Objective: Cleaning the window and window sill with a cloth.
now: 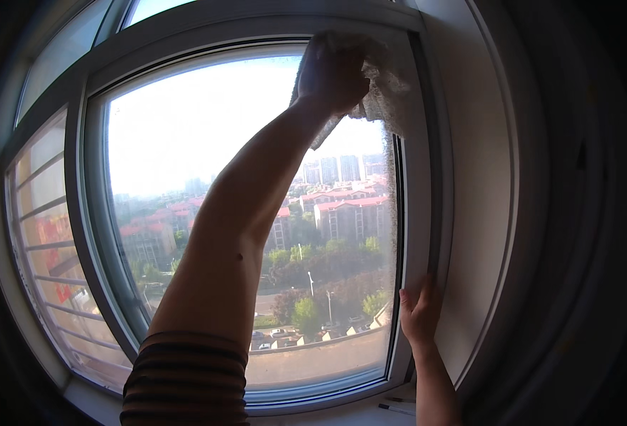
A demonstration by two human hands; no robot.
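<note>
My left hand is raised to the upper right corner of the window and presses a crumpled, light woven cloth there. The cloth spreads over the corner of the glass pane and onto the pale sash frame. Part of it is hidden behind the hand. Lower down on the right, my right hand grips the upright stile of the sash, its thumb on the near face. Its other fingertips are hard to make out in shadow.
A fixed side pane with horizontal bars outside lies to the left. The windowsill runs below, with two thin, pen-like sticks near my right forearm. The window reveal borders the right side. Buildings, trees and a road show far below outside.
</note>
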